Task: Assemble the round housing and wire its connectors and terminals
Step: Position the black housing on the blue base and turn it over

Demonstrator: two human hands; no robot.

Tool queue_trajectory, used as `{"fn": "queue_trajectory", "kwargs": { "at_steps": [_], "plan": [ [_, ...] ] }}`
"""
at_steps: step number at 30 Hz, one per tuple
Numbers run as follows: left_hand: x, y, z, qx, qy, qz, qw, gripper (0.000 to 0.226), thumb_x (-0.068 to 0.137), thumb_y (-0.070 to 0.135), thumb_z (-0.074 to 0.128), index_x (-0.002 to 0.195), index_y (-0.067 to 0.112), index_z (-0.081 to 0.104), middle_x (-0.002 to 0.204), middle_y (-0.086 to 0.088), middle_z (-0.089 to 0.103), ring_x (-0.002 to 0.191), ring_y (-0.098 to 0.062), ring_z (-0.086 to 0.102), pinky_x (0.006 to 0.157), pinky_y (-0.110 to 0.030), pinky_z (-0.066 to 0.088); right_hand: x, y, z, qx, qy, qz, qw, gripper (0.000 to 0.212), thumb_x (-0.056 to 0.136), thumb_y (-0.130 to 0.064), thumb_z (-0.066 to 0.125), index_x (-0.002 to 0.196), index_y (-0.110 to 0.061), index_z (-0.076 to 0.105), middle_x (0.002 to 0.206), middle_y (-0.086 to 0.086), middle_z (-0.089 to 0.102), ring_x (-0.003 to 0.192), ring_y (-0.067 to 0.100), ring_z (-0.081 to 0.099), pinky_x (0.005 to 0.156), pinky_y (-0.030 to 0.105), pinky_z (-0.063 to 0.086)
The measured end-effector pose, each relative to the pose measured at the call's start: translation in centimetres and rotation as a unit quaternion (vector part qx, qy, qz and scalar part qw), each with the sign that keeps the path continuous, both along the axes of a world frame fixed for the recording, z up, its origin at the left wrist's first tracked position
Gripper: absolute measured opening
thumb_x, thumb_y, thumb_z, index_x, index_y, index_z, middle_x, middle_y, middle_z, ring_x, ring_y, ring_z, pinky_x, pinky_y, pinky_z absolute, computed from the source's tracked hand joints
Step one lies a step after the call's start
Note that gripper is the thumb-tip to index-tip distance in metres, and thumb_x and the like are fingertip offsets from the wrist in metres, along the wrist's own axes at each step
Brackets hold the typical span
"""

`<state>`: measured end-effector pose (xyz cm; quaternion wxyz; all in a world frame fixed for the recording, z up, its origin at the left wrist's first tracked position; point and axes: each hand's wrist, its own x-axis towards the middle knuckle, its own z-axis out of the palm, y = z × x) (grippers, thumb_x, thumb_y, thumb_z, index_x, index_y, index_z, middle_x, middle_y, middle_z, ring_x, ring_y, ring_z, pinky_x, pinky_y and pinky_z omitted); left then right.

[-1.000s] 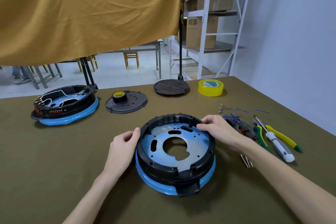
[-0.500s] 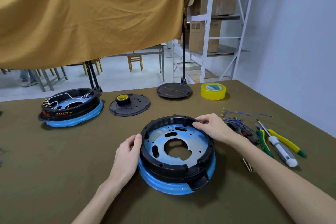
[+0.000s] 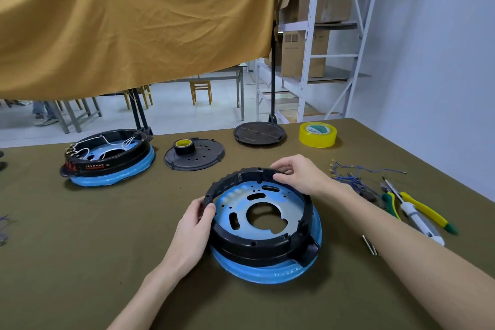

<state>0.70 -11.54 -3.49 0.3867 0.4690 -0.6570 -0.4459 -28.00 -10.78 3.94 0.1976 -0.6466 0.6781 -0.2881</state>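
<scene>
- Head view: the left hand (image 3: 193,225) grips the near-left rim of the black ring (image 3: 257,242), thumb hooked over its top edge; the right hand (image 3: 301,175) pinches the far rim with curled fingers.
- Compared with a second ago, the ring's far-left side now rides higher off the blue-filmed plate (image 3: 263,215), and the protruding tab has swung towards the right forearm. The person seems to be turning or reseating the ring on the blue base (image 3: 267,272), so the housing stage looks unfinished and wiring not yet begun.
- Just right of the right hand lies a bundle of blue wires (image 3: 348,177), then pliers (image 3: 389,202) and a screwdriver (image 3: 413,215); two small pins (image 3: 369,245) lie beside the right forearm.
- Beyond the hands sit a flat black cover (image 3: 194,155) carrying a small tape roll and a yellow tape roll (image 3: 317,134); far left of the left hand stands a second, already wired housing (image 3: 109,159).
- Nothing blocks the ring itself; the tab could catch the forearm.
</scene>
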Motion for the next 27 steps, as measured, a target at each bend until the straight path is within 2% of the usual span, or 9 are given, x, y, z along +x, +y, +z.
{"fn": "queue_trajectory", "kwargs": {
  "at_steps": [2, 4, 6, 9, 13, 17, 21, 23, 27],
  "plan": [
    [-0.1, 0.1, 0.0, -0.005, -0.004, 0.007, 1.000, 0.023, 0.108, 0.042, 0.043, 0.128, 0.041, 0.055, 0.115, 0.027, 0.067, 0.102, 0.022, 0.057, 0.074, -0.001, 0.045, -0.3, 0.8, -0.2, 0.029, -0.003, -0.037, 0.999, 0.040, 0.094, -0.033, 0.072, 0.132, -0.020, 0.064, 0.119, -0.003, 0.068, 0.107, 0.014, 0.065, 0.091, 0.031, 0.051],
    [-0.2, 0.3, 0.1, -0.009, -0.008, 0.014, 1.000, 0.025, 0.109, 0.041, 0.042, 0.130, 0.039, 0.056, 0.113, 0.027, 0.067, 0.102, 0.021, 0.058, 0.075, -0.006, 0.046, -0.6, 1.6, -0.7, 0.071, 0.019, -0.058, 0.996, 0.030, 0.093, -0.032, 0.071, 0.121, -0.023, 0.065, 0.109, -0.005, 0.071, 0.097, 0.014, 0.068, 0.076, 0.029, 0.053],
    [-0.3, 0.6, 0.2, -0.022, -0.013, 0.019, 0.999, 0.026, 0.109, 0.041, 0.041, 0.128, 0.038, 0.058, 0.107, 0.031, 0.068, 0.102, 0.018, 0.059, 0.075, -0.008, 0.047, -0.4, 2.1, -1.1, 0.079, 0.059, -0.072, 0.993, 0.017, 0.094, -0.019, 0.065, 0.111, -0.022, 0.067, 0.100, -0.002, 0.071, 0.090, 0.015, 0.068, 0.070, 0.031, 0.054],
    [-0.2, 1.0, 0.4, -0.065, -0.017, 0.034, 0.997, 0.029, 0.109, 0.042, 0.042, 0.126, 0.034, 0.063, 0.109, 0.026, 0.070, 0.106, 0.010, 0.061, 0.083, -0.012, 0.047, 0.2, 2.2, -0.8, 0.053, 0.084, -0.094, 0.991, 0.029, 0.095, -0.004, 0.054, 0.114, -0.020, 0.069, 0.102, 0.003, 0.071, 0.093, 0.024, 0.067, 0.075, 0.037, 0.056],
    [0.0, 1.4, 0.8, -0.081, -0.019, 0.026, 0.996, 0.038, 0.109, 0.043, 0.041, 0.135, 0.028, 0.064, 0.124, 0.015, 0.070, 0.119, -0.003, 0.061, 0.102, -0.031, 0.049, 0.4, 2.0, -0.7, 0.027, 0.063, -0.121, 0.990, 0.036, 0.095, -0.001, 0.052, 0.119, -0.019, 0.071, 0.103, 0.010, 0.073, 0.094, 0.029, 0.068, 0.086, 0.044, 0.059],
    [0.0, 1.3, 0.9, -0.083, -0.032, 0.041, 0.995, 0.028, 0.108, 0.039, 0.043, 0.106, 0.032, 0.069, 0.098, 0.022, 0.072, 0.095, 0.001, 0.066, 0.079, -0.021, 0.049, 0.4, 2.5, -1.0, 0.027, 0.043, -0.128, 0.990, 0.036, 0.093, -0.002, 0.055, 0.118, -0.021, 0.073, 0.105, 0.008, 0.075, 0.096, 0.026, 0.070, 0.088, 0.046, 0.059],
    [0.1, 0.8, 0.8, -0.096, -0.024, 0.079, 0.992, 0.035, 0.107, 0.039, 0.044, 0.082, 0.019, 0.060, 0.080, 0.009, 0.066, 0.068, -0.006, 0.057, 0.063, -0.027, 0.045, 0.8, 2.9, -0.8, 0.004, 0.050, -0.125, 0.991, 0.037, 0.092, -0.002, 0.055, 0.116, -0.024, 0.074, 0.101, 0.006, 0.076, 0.091, 0.025, 0.071, 0.085, 0.044, 0.060],
    [0.1, 0.7, 0.7, -0.090, -0.018, 0.088, 0.992, 0.031, 0.107, 0.036, 0.046, 0.083, 0.020, 0.058, 0.077, 0.015, 0.065, 0.067, -0.002, 0.057, 0.063, -0.026, 0.043, 1.3, 3.1, -0.8, -0.010, 0.055, -0.122, 0.991, 0.037, 0.093, -0.002, 0.055, 0.116, -0.023, 0.074, 0.100, 0.006, 0.076, 0.092, 0.026, 0.070, 0.084, 0.043, 0.060],
    [0.2, 0.6, 0.5, -0.085, -0.014, 0.090, 0.992, 0.019, 0.107, 0.031, 0.047, 0.101, 0.030, 0.065, 0.094, 0.015, 0.071, 0.088, 0.000, 0.065, 0.075, -0.026, 0.050, 2.2, 3.4, -1.0, -0.018, 0.059, -0.122, 0.991, 0.035, 0.094, -0.001, 0.054, 0.116, -0.020, 0.073, 0.099, 0.005, 0.075, 0.090, 0.026, 0.069, 0.078, 0.035, 0.056]
  ]
}}
